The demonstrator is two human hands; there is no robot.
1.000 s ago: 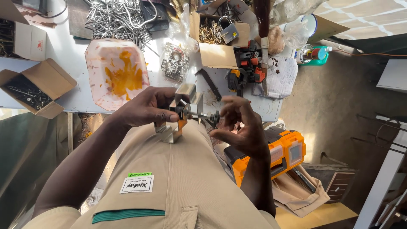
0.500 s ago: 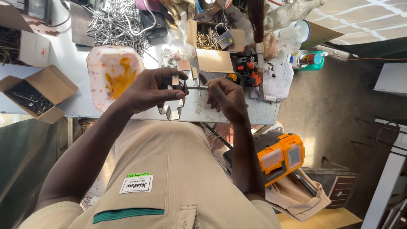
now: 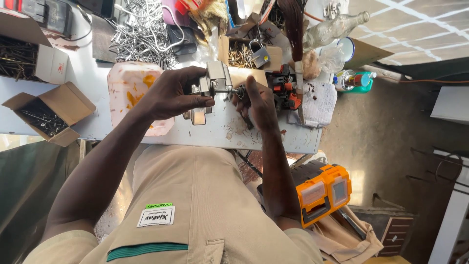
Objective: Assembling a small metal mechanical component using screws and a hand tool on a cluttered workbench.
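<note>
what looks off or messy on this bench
A glass bottle lies on its side at the bench's far edge. The pale plastic tray beside the left hand is smeared with orange stains. Loose metal rods sprawl in a heap.

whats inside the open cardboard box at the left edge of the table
The open cardboard box holds a loose heap of small dark metal fasteners, likely screws or nails. Its raised flaps hide the corners, so what lies beneath the heap cannot be seen.

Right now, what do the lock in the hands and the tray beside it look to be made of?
Lock: likely metal, its silvery body glinting in the left hand. Tray: seemingly plastic, pale pink and dull, stained orange.
</note>
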